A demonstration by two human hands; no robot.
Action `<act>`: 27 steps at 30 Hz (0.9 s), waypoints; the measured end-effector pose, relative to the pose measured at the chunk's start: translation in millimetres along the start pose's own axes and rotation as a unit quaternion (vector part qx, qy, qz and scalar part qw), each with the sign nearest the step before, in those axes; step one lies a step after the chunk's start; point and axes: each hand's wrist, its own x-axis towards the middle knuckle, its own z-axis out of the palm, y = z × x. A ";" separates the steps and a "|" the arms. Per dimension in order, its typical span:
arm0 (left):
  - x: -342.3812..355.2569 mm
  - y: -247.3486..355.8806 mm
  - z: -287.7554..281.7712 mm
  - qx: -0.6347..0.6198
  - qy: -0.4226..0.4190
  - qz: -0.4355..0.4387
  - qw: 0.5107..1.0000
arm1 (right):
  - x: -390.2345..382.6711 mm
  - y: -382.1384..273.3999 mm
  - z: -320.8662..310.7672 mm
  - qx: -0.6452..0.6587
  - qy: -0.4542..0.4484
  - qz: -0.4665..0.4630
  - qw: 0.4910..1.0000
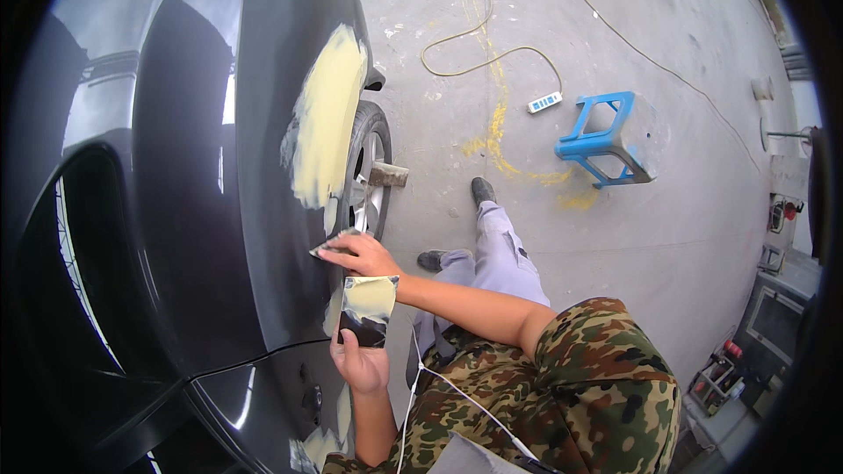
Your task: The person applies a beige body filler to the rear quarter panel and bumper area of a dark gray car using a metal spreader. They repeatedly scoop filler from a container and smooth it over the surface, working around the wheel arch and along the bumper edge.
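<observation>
Right now I see my right hand (pixel 360 254) pressed flat against the glossy black car body panel (pixel 255 211), fingers closed over a small flat metal spreader blade (pixel 323 248) whose edge touches the panel just below the large pale yellow patch of body filler (pixel 329 118). My left hand (pixel 362 364) sits lower along the same panel, clenched around the bottom edge of a square shiny metal mixing board (pixel 369 307) that carries a smear of the same yellow filler on its upper half; the board stands upright just beside the panel, directly under my right wrist. The silver alloy wheel (pixel 367 180) with its black tyre sits just beyond the filler patch. Well apart from the panel, on the grey concrete floor (pixel 615 237), lies a blue plastic stool (pixel 606 140) tipped on its side, with a white power strip (pixel 544 103) and its yellowish cable near it.
</observation>
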 end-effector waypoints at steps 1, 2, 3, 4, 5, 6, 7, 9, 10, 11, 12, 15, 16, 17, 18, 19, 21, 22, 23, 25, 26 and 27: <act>7.1 1.0 11.6 -0.006 -0.023 0.004 1.000 | -5.4 2.2 -14.2 0.064 0.022 0.071 0.995; 15.7 2.3 21.0 -0.009 -0.031 0.005 0.999 | -9.8 4.4 -27.2 0.128 0.044 0.139 0.981; 24.6 4.9 28.3 -0.007 -0.048 0.014 0.999 | -10.3 6.6 -36.5 0.205 0.069 0.193 0.957; 28.6 4.2 35.4 -0.015 -0.073 0.009 0.997 | -7.2 15.5 -50.4 0.204 0.108 0.225 0.947; 33.7 1.4 42.6 -0.030 -0.069 0.007 0.997 | -0.1 26.3 -65.9 0.209 0.139 0.284 0.925; 39.6 -1.9 49.9 -0.040 -0.075 0.012 0.996 | 4.6 34.6 -84.7 0.271 0.174 0.289 0.901; 44.8 -3.7 57.2 -0.042 -0.062 0.017 0.997 | 11.7 42.5 -105.9 0.326 0.196 0.333 0.863; 43.8 -11.5 75.7 -0.065 -0.070 0.017 0.995 | 26.8 49.3 -148.4 0.431 0.223 0.363 0.796; 44.4 -14.5 86.0 -0.074 -0.064 0.020 0.995 | 37.3 48.7 -167.9 0.449 0.222 0.360 0.787; 46.1 -17.1 96.9 -0.078 -0.061 0.029 0.995 | 49.0 46.1 -187.0 0.462 0.228 0.372 0.772; 50.1 -18.9 107.9 -0.107 -0.044 0.020 0.993 | 60.3 41.9 -207.9 0.494 0.215 0.344 0.769; 63.0 -23.9 139.9 -0.136 -0.060 0.022 0.989 | 86.5 15.9 -262.9 0.544 0.182 0.271 0.773; 66.4 -27.7 150.4 -0.157 -0.050 0.024 0.986 | 90.7 4.1 -278.4 0.552 0.180 0.277 0.766; 67.9 -28.6 158.0 -0.156 -0.080 0.015 0.984 | 94.2 -7.5 -292.3 0.565 0.173 0.267 0.761; 68.3 -30.9 164.9 -0.166 -0.086 0.020 0.982 | 97.3 -18.8 -303.4 0.581 0.163 0.249 0.757; 67.9 -32.8 170.0 -0.168 -0.075 0.026 0.983 | 98.4 -30.8 -310.6 0.587 0.158 0.252 0.753; 65.0 -37.7 175.2 -0.178 -0.080 0.027 0.980 | 96.8 -52.7 -318.5 0.599 0.144 0.242 0.749; 63.2 -39.8 175.5 -0.176 -0.084 0.030 0.980 | 96.3 -61.9 -319.2 0.600 0.137 0.249 0.748; 61.6 -41.9 174.6 -0.170 -0.076 0.034 0.982 | 94.6 -70.4 -318.9 0.602 0.120 0.237 0.753; 59.7 -48.2 172.9 -0.191 -0.082 0.035 0.977 | 90.2 -84.6 -316.6 0.598 0.100 0.236 0.759; 62.0 -51.6 172.6 -0.193 -0.076 0.033 0.978 | 89.6 -89.2 -314.9 0.602 0.085 0.227 0.761; 64.2 -52.3 171.1 -0.185 -0.067 0.026 0.980 | 86.7 -94.8 -310.9 0.597 0.068 0.221 0.769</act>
